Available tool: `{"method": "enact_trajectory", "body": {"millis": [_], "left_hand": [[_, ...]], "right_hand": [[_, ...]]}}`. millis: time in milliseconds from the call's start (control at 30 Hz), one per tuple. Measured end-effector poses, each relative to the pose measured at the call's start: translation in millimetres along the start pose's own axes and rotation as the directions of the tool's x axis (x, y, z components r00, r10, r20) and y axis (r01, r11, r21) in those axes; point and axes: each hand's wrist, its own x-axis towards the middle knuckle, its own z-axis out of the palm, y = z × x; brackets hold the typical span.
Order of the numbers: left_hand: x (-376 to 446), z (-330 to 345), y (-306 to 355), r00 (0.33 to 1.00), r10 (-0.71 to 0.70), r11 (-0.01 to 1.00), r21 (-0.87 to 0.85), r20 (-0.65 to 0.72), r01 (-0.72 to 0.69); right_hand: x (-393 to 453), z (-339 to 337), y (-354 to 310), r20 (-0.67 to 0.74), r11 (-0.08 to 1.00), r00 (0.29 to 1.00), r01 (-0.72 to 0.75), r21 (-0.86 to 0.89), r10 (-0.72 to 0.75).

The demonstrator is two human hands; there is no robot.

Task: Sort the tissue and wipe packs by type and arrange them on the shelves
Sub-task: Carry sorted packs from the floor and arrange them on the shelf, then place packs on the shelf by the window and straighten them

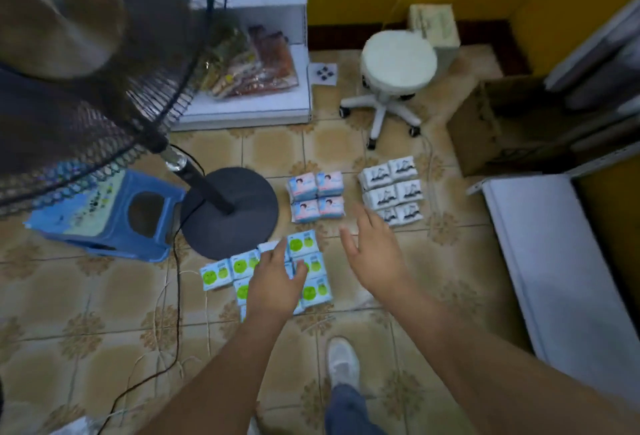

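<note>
Three groups lie on the floor: four pink-blue packs (317,196), six white packs (393,188), about seven green-dot packs (306,266) nearest. Left hand (277,282) grips one green-dot pack; right hand (372,254) hovers spread, empty.

Dim, even indoor light with soft, faint shadows. The large black mesh-guarded pedestal fan (79,64) is heavily blurred (upper left), as is the right edge; wide-angle distortion bends the patterned beige floor tiles (104,296).

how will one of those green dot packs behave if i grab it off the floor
Probably soft and squashy: the green-dot packs look like small film-wrapped pillows. Likely light for its size. The glossy wrap may be a bit slippery, and neighbours touching it could shift as the left hand lifts one.
</note>
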Motion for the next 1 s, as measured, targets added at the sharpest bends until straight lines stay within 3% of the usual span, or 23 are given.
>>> {"method": "enact_trajectory", "body": {"millis": [200, 400, 533, 700, 800, 1000], "left_hand": [[-83.4, -53.0, 120.9, 0.998, 0.052, 0.995, -0.081, 0.035, -0.049], [-114.8, -54.7, 176.0, 0.979, 0.127, 0.983, -0.153, 0.162, -0.102], [-106.0, -41.4, 187.9, 0.958, 0.110, 0.984, -0.164, 0.264, -0.067], [-80.8, -27.3, 217.2, 0.959, 0.053, 0.982, -0.189, 0.279, 0.000], [-53.9, -16.8, 240.9, 0.960, 0.046, 0.979, -0.202, 0.277, 0.012], [30.3, 33.5, 280.9, 0.959, -0.111, 0.962, -0.216, 0.261, 0.170]], "right_hand": [[-61.7, -146.6, 1.9, -0.066, 0.964, 0.985, -0.140, 0.225, 0.158], [-106.2, -218.3, 14.3, -0.095, 0.900, 0.950, -0.245, 0.361, 0.297], [-116.4, -248.0, 37.7, -0.079, 0.900, 0.940, -0.291, 0.325, 0.332], [-90.0, -271.0, 84.5, 0.009, 0.848, 0.913, -0.382, 0.366, 0.408], [-59.9, -276.0, 115.9, 0.079, 0.820, 0.893, -0.438, 0.367, 0.442], [36.0, -273.1, 198.8, 0.255, 0.822, 0.874, -0.478, 0.309, 0.413]]}}
